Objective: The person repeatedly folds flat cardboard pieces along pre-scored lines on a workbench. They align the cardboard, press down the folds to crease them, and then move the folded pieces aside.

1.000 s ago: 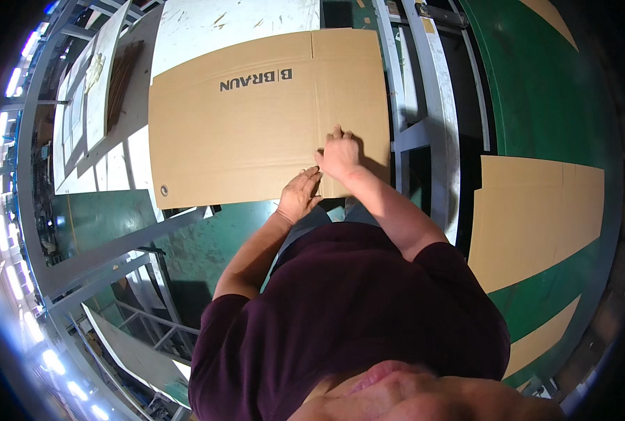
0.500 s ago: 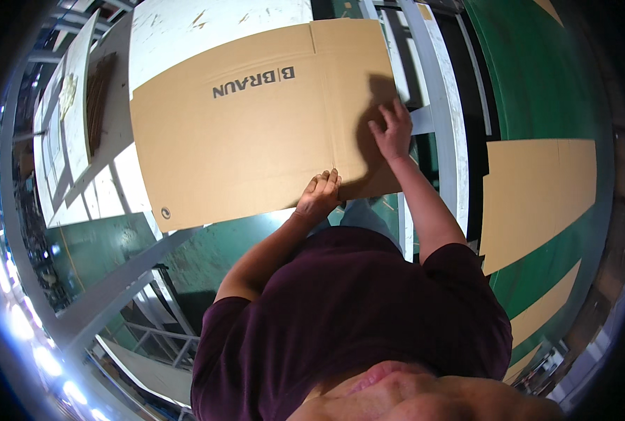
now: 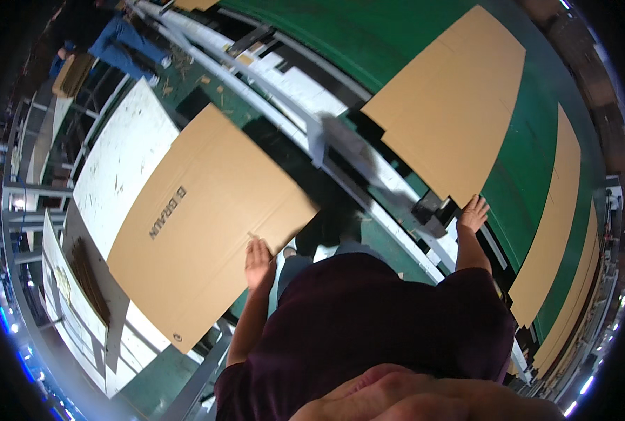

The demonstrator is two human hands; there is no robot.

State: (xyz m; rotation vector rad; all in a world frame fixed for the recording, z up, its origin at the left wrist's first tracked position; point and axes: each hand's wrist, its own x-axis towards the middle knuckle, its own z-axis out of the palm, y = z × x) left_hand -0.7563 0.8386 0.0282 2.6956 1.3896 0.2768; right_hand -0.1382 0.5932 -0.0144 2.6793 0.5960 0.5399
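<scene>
A large flat brown cardboard sheet (image 3: 214, 217) with dark print lies to my left, on a white-topped table (image 3: 126, 151). My left hand (image 3: 258, 263) rests on its near edge, fingers stretched out flat; the thumb is hard to see. On the green conveyor belt (image 3: 516, 196) to the right lies another cardboard sheet (image 3: 460, 105). My right hand (image 3: 472, 214) is at this sheet's near corner, fingers extended and slightly apart. Whether the fingertips press on the cardboard or on the belt's edge, I cannot tell.
More cardboard sheets (image 3: 547, 231) lie farther along the belt. A grey metal rail (image 3: 312, 133) runs between table and belt. At the far left a person (image 3: 119, 45) in jeans stands by a bundle of cardboard (image 3: 74, 76). Scraps litter the green floor (image 3: 211, 91).
The view has turned to the right, toward the belt. My right hand has left the printed sheet and reached a sheet on the belt. My left hand stays at the printed sheet's near edge.
</scene>
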